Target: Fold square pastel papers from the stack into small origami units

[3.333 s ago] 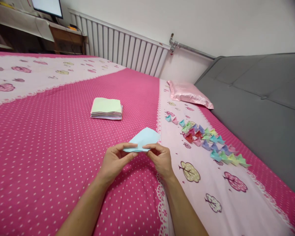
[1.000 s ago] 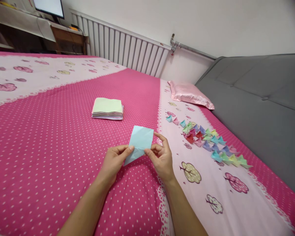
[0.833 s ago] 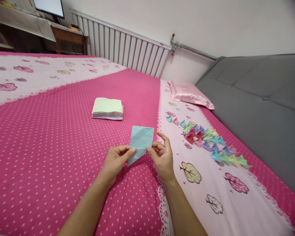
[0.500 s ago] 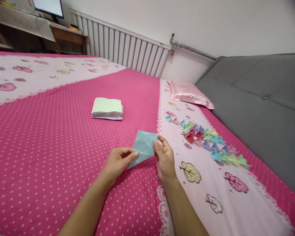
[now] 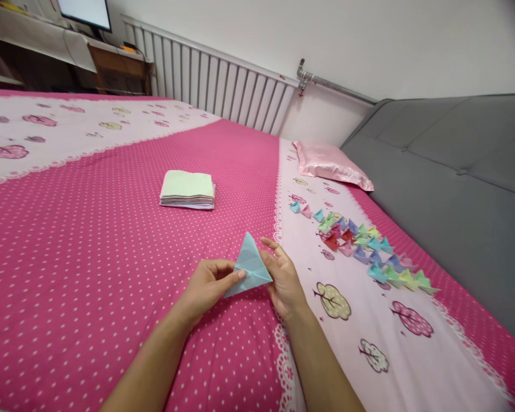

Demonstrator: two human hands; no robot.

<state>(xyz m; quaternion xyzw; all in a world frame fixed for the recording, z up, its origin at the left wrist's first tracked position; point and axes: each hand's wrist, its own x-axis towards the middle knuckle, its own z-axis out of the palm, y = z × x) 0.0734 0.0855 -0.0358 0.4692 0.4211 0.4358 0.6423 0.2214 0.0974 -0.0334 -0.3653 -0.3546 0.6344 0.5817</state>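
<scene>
A light-blue sheet of origami paper [image 5: 249, 264], creased and folded to a pointed, roughly triangular shape, is held up above the bed in front of me. My left hand [image 5: 210, 286] pinches its lower left part, thumb on top and fingers underneath. At its right edge is my right hand [image 5: 283, 277], closed there with the thumb against the paper and the index finger stretched out behind; the other fingertips are hidden. Off to the right, several small folded paper boats [image 5: 360, 243] in many colours stand in rows on the bedspread.
A stack of square paper sheets [image 5: 187, 187], pale green on top, lies on the pink dotted bedspread [image 5: 90, 246]. A pink pillow [image 5: 328, 163] rests by the grey headboard [image 5: 450, 166]. Beyond the bed are a white radiator [image 5: 214, 77] and a desk with a monitor [image 5: 86, 12].
The blue paper has gone from a square-like outline to a pointed triangle, its upper right corner folded over. My right hand has shifted slightly left; my left hand keeps its pinch.
</scene>
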